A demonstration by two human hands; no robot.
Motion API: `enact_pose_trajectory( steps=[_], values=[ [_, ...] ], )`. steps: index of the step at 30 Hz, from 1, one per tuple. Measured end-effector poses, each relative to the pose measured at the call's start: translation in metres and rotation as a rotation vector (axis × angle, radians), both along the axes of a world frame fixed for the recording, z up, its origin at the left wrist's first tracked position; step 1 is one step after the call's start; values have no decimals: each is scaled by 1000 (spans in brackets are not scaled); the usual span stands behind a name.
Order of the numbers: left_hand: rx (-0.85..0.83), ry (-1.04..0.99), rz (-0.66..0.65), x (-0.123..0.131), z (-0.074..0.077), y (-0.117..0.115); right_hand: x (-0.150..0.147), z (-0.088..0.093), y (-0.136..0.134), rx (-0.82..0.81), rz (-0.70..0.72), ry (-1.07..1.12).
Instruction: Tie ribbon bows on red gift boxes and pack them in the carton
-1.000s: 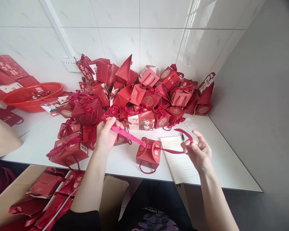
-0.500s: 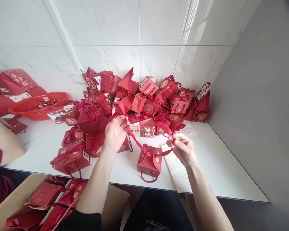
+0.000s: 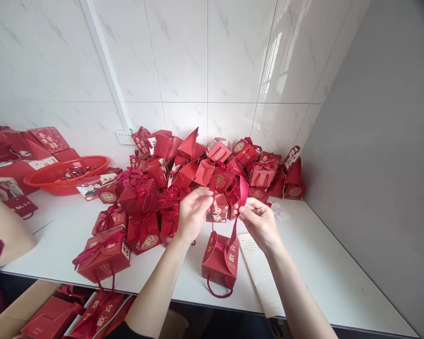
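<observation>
A small red gift box [image 3: 219, 266] with gold characters stands near the table's front edge, its rope handle drooping toward me. A red ribbon [image 3: 244, 189] comes up from the top of this box in two ends. My left hand [image 3: 195, 212] pinches one end between thumb and fingers, above the box's left side. The other end is pinched in my right hand [image 3: 257, 219], a strip of it standing up above the fingers. Both hands are close together over the box, and the ribbon lengths run down from them to its top.
Many red gift boxes [image 3: 139, 190] are heaped along the tiled wall. An open notebook [image 3: 265, 278] lies to the right. At left are a red plastic basin [image 3: 53, 183] and another person's arm [image 3: 7, 226]. A carton [image 3: 24, 306] of boxes sits below the table edge.
My hands have come closer together above the box, drawing the ribbon ends more upright. The view has tilted up, so everything sits lower in the picture.
</observation>
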State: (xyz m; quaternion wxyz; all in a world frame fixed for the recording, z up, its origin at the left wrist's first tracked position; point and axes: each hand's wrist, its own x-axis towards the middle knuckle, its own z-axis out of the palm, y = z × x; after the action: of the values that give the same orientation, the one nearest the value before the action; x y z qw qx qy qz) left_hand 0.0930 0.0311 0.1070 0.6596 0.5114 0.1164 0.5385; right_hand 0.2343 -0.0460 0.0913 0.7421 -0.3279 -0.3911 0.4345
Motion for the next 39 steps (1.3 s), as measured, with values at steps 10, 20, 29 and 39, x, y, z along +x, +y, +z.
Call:
enact_pose_trajectory(
  steps=[10,20,29,39],
  values=[
    [150,124,-51,-2,1,-16,-2,10,10,55,-78,-95],
    [286,197,119,-23,10,-22,-27,20,22,60,70,-180],
    [292,314,103,-28,18,-22,-37,28,19,97,114,-340],
    [170,326,-83,-32,20,-13,-19,49,9,48,105,-667]
  ],
)
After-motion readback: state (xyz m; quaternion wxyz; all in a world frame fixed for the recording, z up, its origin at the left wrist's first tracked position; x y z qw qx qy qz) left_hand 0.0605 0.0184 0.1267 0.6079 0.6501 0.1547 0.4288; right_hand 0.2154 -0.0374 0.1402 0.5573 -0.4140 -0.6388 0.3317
